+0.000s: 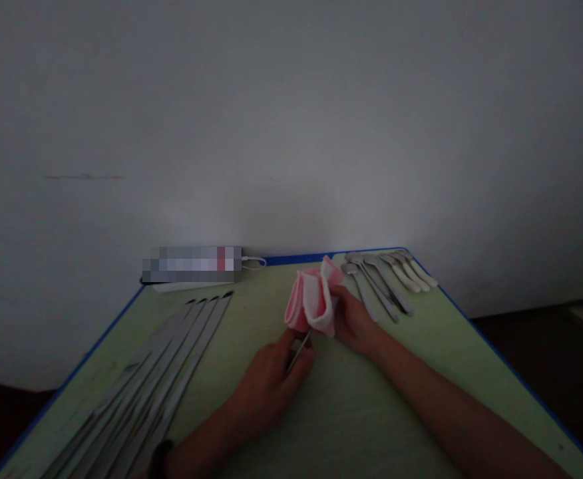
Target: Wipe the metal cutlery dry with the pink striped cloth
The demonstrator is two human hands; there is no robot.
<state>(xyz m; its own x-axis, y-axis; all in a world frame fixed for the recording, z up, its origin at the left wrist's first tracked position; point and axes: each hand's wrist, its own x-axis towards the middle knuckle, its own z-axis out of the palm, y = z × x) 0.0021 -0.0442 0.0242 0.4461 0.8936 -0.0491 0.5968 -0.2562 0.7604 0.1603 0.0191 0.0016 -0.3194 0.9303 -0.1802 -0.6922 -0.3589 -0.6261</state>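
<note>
Over the middle of the table, my right hand (354,322) is closed on a folded pink and white cloth (316,299). My left hand (276,372) grips a thin metal utensil handle (299,351) just below the cloth. The handle runs up into the cloth, which hides the other end, so its exact kind does not show. Beyond my right hand lie several metal spoons (371,283), side by side. Several pieces of cutlery with pale handles (408,274) lie to the right of them.
Several long, flat grey strips with dark tips (186,356) lie along the left of the green table (371,412), which has a blue edge. At the back left sits a blurred-out box-like object (196,265) with a white cable (255,261). Behind stands a plain wall (291,133).
</note>
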